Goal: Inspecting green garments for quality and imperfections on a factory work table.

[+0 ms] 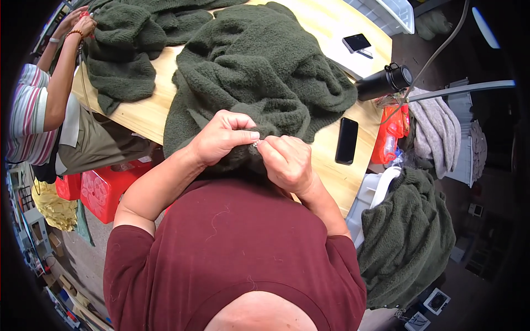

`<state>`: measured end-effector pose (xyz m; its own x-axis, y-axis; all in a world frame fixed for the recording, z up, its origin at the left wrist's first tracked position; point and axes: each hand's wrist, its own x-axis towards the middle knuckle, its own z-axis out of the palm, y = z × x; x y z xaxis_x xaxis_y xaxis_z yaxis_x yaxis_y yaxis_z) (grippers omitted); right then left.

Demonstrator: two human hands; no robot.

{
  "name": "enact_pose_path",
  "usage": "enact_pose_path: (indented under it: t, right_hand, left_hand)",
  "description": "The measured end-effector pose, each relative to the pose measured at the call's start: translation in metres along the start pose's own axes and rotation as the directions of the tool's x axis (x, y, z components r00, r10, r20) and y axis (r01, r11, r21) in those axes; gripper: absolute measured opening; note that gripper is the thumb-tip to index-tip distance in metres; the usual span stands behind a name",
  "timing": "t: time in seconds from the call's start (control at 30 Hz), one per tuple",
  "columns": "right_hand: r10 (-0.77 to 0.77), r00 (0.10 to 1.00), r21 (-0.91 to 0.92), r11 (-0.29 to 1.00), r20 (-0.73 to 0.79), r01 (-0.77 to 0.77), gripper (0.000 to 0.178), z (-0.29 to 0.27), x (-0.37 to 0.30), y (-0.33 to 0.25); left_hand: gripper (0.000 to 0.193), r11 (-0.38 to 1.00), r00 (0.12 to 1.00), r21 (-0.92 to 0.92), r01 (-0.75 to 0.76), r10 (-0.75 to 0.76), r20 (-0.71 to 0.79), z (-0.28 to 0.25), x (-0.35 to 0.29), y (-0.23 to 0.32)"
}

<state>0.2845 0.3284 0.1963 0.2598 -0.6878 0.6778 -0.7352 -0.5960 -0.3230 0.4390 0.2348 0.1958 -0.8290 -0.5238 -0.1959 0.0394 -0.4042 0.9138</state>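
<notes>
A heap of dark green, fuzzy knitted fabric (254,71) lies on the table in front of me, its near edge gathered up close to my chest. My left hand (221,138) is closed on a fold of that fabric, thumb stretched towards the right. Close beside it, my right hand (287,163) has its fingers curled in a pinch. Between the fingertips of both hands shows a small, shiny, silvery thing (255,144), too small to name. The right fingers hide whatever else they pinch.
On the wooden table (361,118) are a black phone (346,141), a black bottle (383,83) and another dark device (356,43). At left a co-worker's hands (83,25) handle more green knit (124,49). Green knit (408,237) hangs over a white bin (378,190) at right.
</notes>
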Motion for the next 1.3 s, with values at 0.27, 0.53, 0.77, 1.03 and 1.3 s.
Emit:
enact_pose_path:
  t: [0.27, 0.53, 0.77, 1.03, 1.3]
  right_hand:
    - [0.178, 0.972, 0.015, 0.984, -0.154, -0.178, 0.028, 0.018, 0.003, 0.002]
    - [0.368, 0.922, 0.501, 0.78, 0.12, -0.376, 0.025, 0.016, -0.001, 0.016]
    - [0.497, 0.783, 0.625, 0.489, 0.373, -0.608, 0.016, 0.012, -0.003, 0.025]
    - [0.594, 0.752, 0.505, 0.574, 0.286, -0.645, 0.008, 0.015, -0.001, 0.009]
    - [0.61, 0.792, 0.38, 0.739, -0.028, -0.556, 0.009, 0.027, 0.002, 0.0]
  left_hand:
    - [0.006, 0.998, 0.992, 0.047, -0.04, 0.045, -0.12, -0.002, -0.001, -0.004]
    - [0.007, 0.939, 0.959, 0.305, -0.157, 0.219, -0.181, 0.0, -0.007, -0.006]
    - [0.006, 0.879, 0.944, 0.444, -0.175, 0.279, -0.179, 0.001, -0.008, -0.007]
    - [0.011, 0.653, 0.837, 0.685, -0.324, 0.535, -0.114, 0.005, -0.004, -0.008]
    - [0.017, 0.305, 0.609, 0.842, -0.445, 0.792, 0.035, 0.011, 0.003, -0.01]
